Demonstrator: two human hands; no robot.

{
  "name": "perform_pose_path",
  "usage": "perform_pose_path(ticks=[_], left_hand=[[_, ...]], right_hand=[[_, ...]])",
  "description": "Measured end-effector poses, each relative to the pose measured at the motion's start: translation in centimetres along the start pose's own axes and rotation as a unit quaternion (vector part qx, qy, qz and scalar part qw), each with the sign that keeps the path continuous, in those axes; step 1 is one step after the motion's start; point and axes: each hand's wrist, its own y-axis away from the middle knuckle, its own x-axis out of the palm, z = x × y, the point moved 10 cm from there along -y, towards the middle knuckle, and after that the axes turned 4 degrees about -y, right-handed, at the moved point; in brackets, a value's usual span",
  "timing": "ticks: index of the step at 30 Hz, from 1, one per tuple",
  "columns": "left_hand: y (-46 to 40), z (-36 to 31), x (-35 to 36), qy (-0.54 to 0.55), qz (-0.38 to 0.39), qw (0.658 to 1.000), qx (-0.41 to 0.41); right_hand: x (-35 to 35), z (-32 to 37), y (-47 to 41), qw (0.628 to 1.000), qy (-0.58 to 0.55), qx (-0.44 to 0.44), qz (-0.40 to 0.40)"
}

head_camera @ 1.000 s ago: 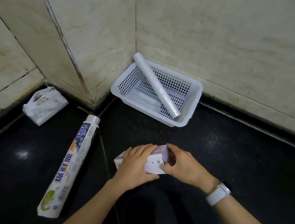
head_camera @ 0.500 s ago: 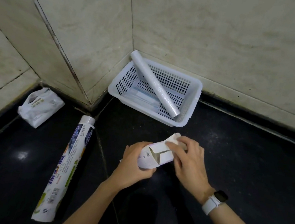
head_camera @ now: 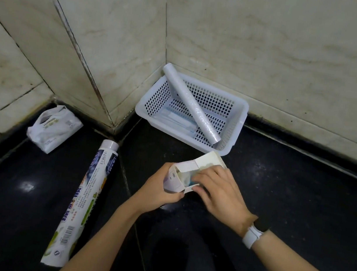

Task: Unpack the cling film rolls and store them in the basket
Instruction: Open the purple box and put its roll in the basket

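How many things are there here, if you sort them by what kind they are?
Baskets: 1, the white basket
Bare rolls: 1, leaning in the basket
Wrapped rolls: 1, on the floor
Flat packs: 1, lying in the basket
Boxes: 1, open, between left hand and right hand
Bags: 1, white bag
Total: 6

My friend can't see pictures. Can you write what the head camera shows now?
Two hands open a small box over a dark counter: the left hand holds it, the right hand reaches into its open end. Behind, a bare roll leans in a white basket; a wrapped roll lies left.
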Motion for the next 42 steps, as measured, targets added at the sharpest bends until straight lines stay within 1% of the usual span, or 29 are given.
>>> perform_pose_path(ticks=[4,6,8,10,12,16,18,21,23,25,28,31,33,36,39,42], left_hand=[[0.0,-0.5,0.3,-0.009,0.029,1.000,0.001],[0.1,-0.6,0.5,-0.012,0.037,0.999,-0.001],[0.2,-0.6,0.5,-0.022,0.042,0.999,-0.007],[0.2,-0.7,0.7,-0.043,0.053,0.998,-0.011],[0.4,-1.2,1.0,-0.053,0.047,0.997,0.001],[0.5,-2.7,0.2,-0.092,-0.029,0.994,0.059],[0.4,-2.8,-0.2,-0.094,-0.051,0.992,0.068],[0.1,-2.7,-0.2,-0.095,-0.045,0.993,0.058],[-0.3,-2.7,0.1,-0.091,-0.028,0.994,0.052],[-0.5,-2.9,0.6,-0.084,-0.008,0.995,0.052],[-0.5,-3.0,0.9,-0.098,0.012,0.994,0.054],[-0.5,-3.0,1.2,-0.112,0.024,0.992,0.053],[-0.5,-3.1,1.6,-0.118,0.034,0.991,0.052],[-0.8,-3.2,1.7,-0.110,0.034,0.992,0.052],[-0.8,-2.9,1.4,-0.106,0.034,0.993,0.049],[-0.9,-2.2,0.7,-0.103,0.026,0.994,0.025]], right_hand=[[1.1,-0.7,-0.8,0.995,0.010,-0.006,0.100],[2.0,-1.3,-0.8,0.986,0.025,-0.005,0.166],[2.6,-1.6,-1.0,0.978,0.029,-0.011,0.207],[2.3,-2.0,-1.5,0.979,0.015,-0.007,0.205],[2.1,-2.1,-2.0,0.981,0.001,0.004,0.192],[2.3,-1.2,-1.9,0.984,-0.008,0.003,0.175],[2.2,-1.4,-1.6,0.982,-0.040,0.016,0.181],[1.1,-2.4,-1.3,0.976,-0.117,0.059,0.176],[0.5,-2.1,-1.5,0.979,-0.081,0.043,0.182],[0.7,-0.8,-1.8,0.978,-0.011,-0.014,0.209],[1.1,0.6,-2.3,0.962,0.072,-0.082,0.250],[1.7,0.6,-2.1,0.947,0.112,-0.112,0.281],[2.3,0.8,-2.0,0.942,0.131,-0.126,0.283],[2.7,0.9,-2.1,0.949,0.129,-0.120,0.262],[2.1,0.4,-2.2,0.969,0.078,-0.084,0.220],[1.3,-0.3,-1.8,0.981,0.025,-0.043,0.188]])
